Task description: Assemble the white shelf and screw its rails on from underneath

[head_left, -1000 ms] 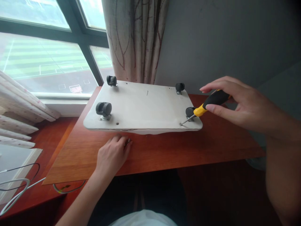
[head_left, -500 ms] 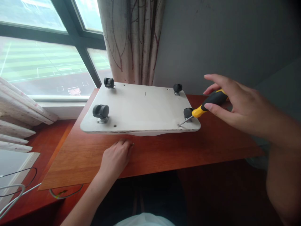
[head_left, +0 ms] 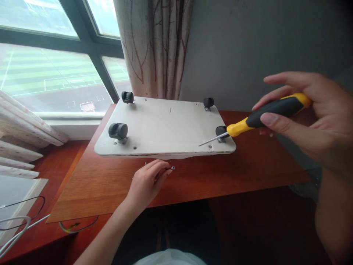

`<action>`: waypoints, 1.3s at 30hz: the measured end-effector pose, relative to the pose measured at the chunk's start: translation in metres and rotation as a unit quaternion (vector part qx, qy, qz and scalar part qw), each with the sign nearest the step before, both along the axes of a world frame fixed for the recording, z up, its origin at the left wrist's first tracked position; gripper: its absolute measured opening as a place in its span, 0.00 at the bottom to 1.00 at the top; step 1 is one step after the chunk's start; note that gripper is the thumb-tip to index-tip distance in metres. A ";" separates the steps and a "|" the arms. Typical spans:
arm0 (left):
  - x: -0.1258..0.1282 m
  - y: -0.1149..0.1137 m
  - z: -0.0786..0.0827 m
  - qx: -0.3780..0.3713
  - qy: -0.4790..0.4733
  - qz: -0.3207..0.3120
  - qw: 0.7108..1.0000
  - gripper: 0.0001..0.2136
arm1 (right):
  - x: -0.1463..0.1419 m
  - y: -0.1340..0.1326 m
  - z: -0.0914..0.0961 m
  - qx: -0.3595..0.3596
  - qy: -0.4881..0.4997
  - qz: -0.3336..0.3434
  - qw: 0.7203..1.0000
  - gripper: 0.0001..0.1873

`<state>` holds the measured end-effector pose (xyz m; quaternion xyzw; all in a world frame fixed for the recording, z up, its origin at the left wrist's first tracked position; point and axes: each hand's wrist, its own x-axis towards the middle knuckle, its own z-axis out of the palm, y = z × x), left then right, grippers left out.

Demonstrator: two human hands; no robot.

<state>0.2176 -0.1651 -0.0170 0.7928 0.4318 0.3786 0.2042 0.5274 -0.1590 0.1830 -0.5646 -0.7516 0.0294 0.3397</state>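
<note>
A white board (head_left: 165, 125) lies upside down on a wooden table (head_left: 193, 176), with black caster wheels at its corners, the near-left caster (head_left: 118, 131) and the near-right caster (head_left: 221, 131) among them. My right hand (head_left: 309, 114) grips a yellow and black screwdriver (head_left: 264, 116), its tip raised just above the board near the right front corner. My left hand (head_left: 147, 182) rests on the table in front of the board, fingers pinched on a small screw (head_left: 172, 168). Another small screw (head_left: 145, 163) lies beside it.
A patterned curtain (head_left: 157, 48) hangs behind the board beside a large window (head_left: 55, 73). A grey wall (head_left: 261, 48) runs along the back. Cables (head_left: 19, 221) lie at the lower left, below folded curtain fabric (head_left: 24, 147).
My right hand lifted the screwdriver off the board's corner and drew it up to the right. My left hand shifted right and picked at a screw on the table.
</note>
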 end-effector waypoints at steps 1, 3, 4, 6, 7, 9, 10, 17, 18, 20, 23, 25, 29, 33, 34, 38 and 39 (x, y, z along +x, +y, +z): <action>0.003 -0.001 0.003 -0.006 -0.021 -0.006 1.000 0.03 | -0.004 -0.001 -0.003 -0.029 0.057 0.020 0.998 0.28; 0.008 -0.002 0.007 -0.012 -0.054 -0.017 0.998 0.02 | -0.011 -0.001 -0.010 -0.079 0.153 0.055 0.983 0.25; 0.010 -0.003 0.009 -0.015 -0.066 -0.022 0.997 0.01 | -0.014 -0.001 -0.014 -0.091 0.182 0.067 0.977 0.24; 0.012 -0.004 0.011 -0.022 -0.082 -0.031 0.996 0.01 | -0.016 -0.001 -0.019 -0.101 0.215 0.074 0.968 0.22; 0.013 -0.004 0.011 -0.026 -0.088 -0.035 0.995 0.01 | -0.016 -0.001 -0.021 -0.104 0.227 0.076 0.965 0.21; 0.014 -0.004 0.012 -0.032 -0.096 -0.041 0.994 0.01 | -0.015 0.000 -0.026 -0.110 0.243 0.085 0.960 0.20; 0.014 -0.004 0.012 -0.035 -0.098 -0.044 0.994 0.01 | -0.013 0.000 -0.028 -0.114 0.248 0.092 0.958 0.21; 0.020 -0.003 0.013 -0.040 -0.109 -0.054 0.992 0.01 | -0.008 0.004 -0.035 -0.110 0.250 0.119 0.955 0.21; 0.021 -0.004 0.013 -0.035 -0.110 -0.056 0.992 0.02 | -0.008 0.004 -0.035 -0.110 0.250 0.120 0.954 0.21; 0.022 -0.004 0.013 -0.019 -0.114 -0.061 0.991 0.03 | -0.007 0.006 -0.035 -0.107 0.250 0.123 0.954 0.21; 0.025 -0.006 0.012 0.017 -0.112 -0.063 0.992 0.04 | -0.004 0.007 -0.036 -0.101 0.241 0.131 0.956 0.20; 0.025 -0.007 0.012 0.034 -0.112 -0.057 0.991 0.05 | -0.003 0.006 -0.036 -0.094 0.232 0.137 0.958 0.19; 0.026 -0.008 0.010 0.011 -0.120 -0.049 0.992 0.05 | -0.006 0.000 -0.034 -0.068 0.201 0.164 0.963 0.19; 0.028 -0.008 0.006 -0.008 -0.133 -0.056 0.990 0.04 | -0.012 -0.005 -0.027 -0.024 0.151 0.191 0.970 0.22; 0.029 -0.008 0.005 -0.010 -0.137 -0.057 0.989 0.04 | -0.014 -0.005 -0.025 -0.015 0.143 0.193 0.971 0.24; 0.034 -0.010 0.002 -0.028 -0.151 -0.060 0.986 0.05 | -0.019 -0.004 -0.018 0.001 0.119 0.199 0.973 0.27; 0.035 -0.010 0.002 -0.035 -0.152 -0.061 0.986 0.05 | -0.019 -0.003 -0.016 0.002 0.112 0.200 0.973 0.27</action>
